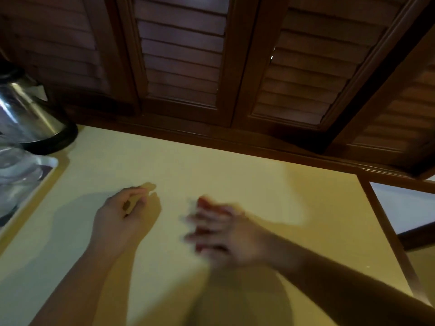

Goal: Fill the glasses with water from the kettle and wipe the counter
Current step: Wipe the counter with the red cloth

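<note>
A steel kettle [26,114] on a black base stands at the far left of the yellowish counter [211,170]. In front of it, glasses [16,175] sit on a tray [50,164] at the left edge, blurred. My left hand [117,212] hovers over the middle of the counter with fingers loosely curled, holding nothing. My right hand [221,231] is beside it to the right, motion-blurred, fingers spread and empty. No cloth is in view.
Dark wooden louvred shutters [183,55] rise behind the counter. A wooden frame [386,222] borders the counter's right edge, with a pale lower surface [404,205] beyond it.
</note>
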The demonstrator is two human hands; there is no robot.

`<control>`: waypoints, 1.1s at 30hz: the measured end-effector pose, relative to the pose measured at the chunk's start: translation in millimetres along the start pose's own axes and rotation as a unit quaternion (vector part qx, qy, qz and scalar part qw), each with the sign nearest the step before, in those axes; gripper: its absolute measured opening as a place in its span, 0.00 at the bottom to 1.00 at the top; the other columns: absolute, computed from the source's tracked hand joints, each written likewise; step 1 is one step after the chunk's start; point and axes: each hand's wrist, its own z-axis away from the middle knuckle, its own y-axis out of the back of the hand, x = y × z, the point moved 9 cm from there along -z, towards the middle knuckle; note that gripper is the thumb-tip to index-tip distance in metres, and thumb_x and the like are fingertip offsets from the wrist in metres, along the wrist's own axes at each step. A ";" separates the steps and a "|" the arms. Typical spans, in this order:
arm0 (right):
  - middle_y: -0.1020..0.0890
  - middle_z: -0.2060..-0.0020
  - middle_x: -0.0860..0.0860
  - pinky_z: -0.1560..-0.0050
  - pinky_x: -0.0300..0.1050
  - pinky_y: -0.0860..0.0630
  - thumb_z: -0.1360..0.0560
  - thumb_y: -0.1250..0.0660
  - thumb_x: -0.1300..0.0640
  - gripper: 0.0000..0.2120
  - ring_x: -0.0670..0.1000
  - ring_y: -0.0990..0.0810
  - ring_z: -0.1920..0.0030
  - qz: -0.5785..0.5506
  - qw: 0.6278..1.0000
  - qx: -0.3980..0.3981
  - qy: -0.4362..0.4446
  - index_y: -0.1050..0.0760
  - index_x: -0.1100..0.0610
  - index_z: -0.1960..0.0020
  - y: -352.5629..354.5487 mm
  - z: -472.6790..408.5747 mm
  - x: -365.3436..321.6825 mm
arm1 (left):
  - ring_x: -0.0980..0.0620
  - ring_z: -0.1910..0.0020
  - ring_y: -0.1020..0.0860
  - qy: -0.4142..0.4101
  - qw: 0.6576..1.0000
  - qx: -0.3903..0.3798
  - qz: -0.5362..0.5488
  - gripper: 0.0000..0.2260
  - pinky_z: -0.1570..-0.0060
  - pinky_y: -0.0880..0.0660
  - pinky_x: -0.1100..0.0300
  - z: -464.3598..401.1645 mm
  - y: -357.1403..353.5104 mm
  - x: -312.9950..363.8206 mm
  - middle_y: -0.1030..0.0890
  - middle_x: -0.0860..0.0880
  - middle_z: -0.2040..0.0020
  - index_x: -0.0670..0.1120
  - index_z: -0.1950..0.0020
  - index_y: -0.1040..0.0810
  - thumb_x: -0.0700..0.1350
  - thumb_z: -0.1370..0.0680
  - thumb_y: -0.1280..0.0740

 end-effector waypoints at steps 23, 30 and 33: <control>0.36 0.15 0.47 0.22 0.72 0.38 0.13 0.50 0.36 0.22 0.54 0.44 0.14 0.124 0.895 0.153 -0.400 0.33 0.33 0.21 52.7 53.9 124.5 | 0.49 0.41 0.20 -0.055 0.987 -0.097 -0.120 0.16 0.38 0.21 0.44 43.7 39.9 -8.0 0.22 0.63 0.35 0.60 0.31 0.21 0.56 0.20 0.30; 0.37 0.15 0.48 0.21 0.70 0.47 0.17 0.40 0.42 0.22 0.56 0.49 0.13 0.114 0.965 0.058 -0.231 0.26 0.39 0.24 -32.6 -150.8 -17.6 | 0.48 0.36 0.23 -0.052 0.986 -0.061 -0.144 0.16 0.41 0.22 0.49 43.5 57.6 0.0 0.20 0.55 0.32 0.57 0.30 0.21 0.54 0.18 0.33; 0.23 0.25 0.49 0.19 0.70 0.45 0.19 0.33 0.44 0.17 0.55 0.38 0.17 0.141 0.989 -0.028 -0.035 0.16 0.46 0.34 -84.4 -140.1 -131.1 | 0.50 0.36 0.24 -0.052 0.985 -0.031 -0.159 0.16 0.42 0.24 0.53 41.7 80.3 -1.7 0.20 0.57 0.33 0.59 0.30 0.22 0.54 0.18 0.34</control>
